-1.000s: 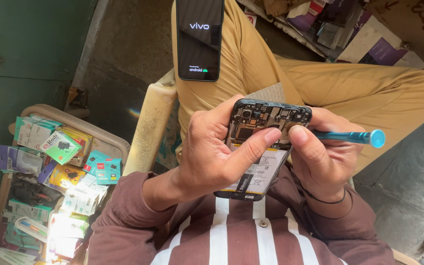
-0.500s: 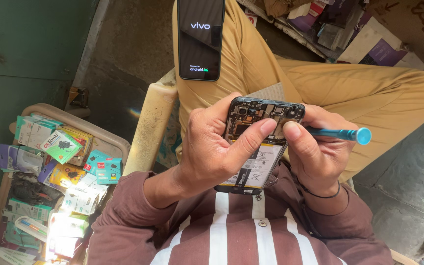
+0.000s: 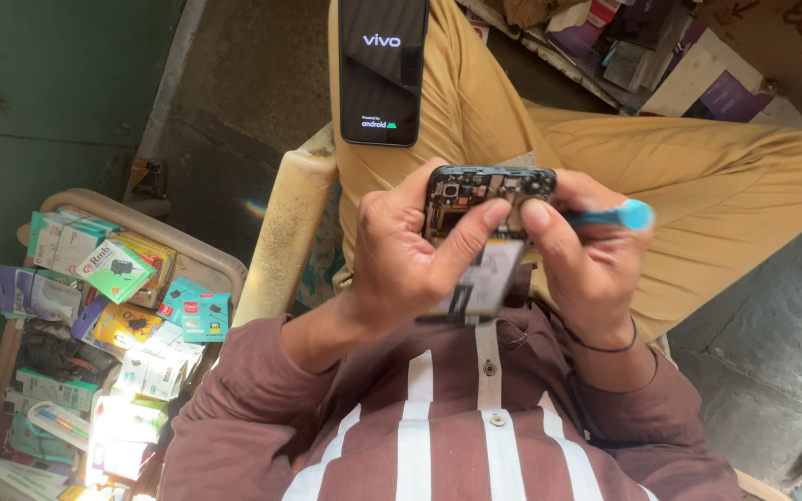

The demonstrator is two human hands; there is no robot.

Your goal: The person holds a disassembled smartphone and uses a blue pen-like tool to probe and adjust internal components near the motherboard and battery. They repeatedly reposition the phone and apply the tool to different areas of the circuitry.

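head view: the left hand grips an opened phone by its left edge, fingers curled behind it and the thumb laid across its bare inside. the phone has its back cover off; the upper part shows a dark, crowded circuit board with small metal shields and a round camera lens, the lower part a flat, pale, smooth battery with a dark strip at its foot. it is held tilted over the lap, just above the striped shirt.

the right hand is closed on a blue screwdriver, a slim plastic handle with a rounded cap sticking out to the right; its tip is hidden behind the fingers at the phone's top right corner. the index finger presses onto the board. a thin dark band circles the right wrist.

a second phone, a glossy black slab with a lit screen, lies on the left thigh of mustard-coloured trousers, well apart from the hands. the shirt is maroon cloth with broad white stripes and small buttons.

to the left, past a cream, worn chair arm, a shallow tray with a rounded rim holds a jumble of small cardboard and blister packets in green, yellow, teal and purple. the floor is rough grey concrete. flat cardboard boxes are piled at top right.
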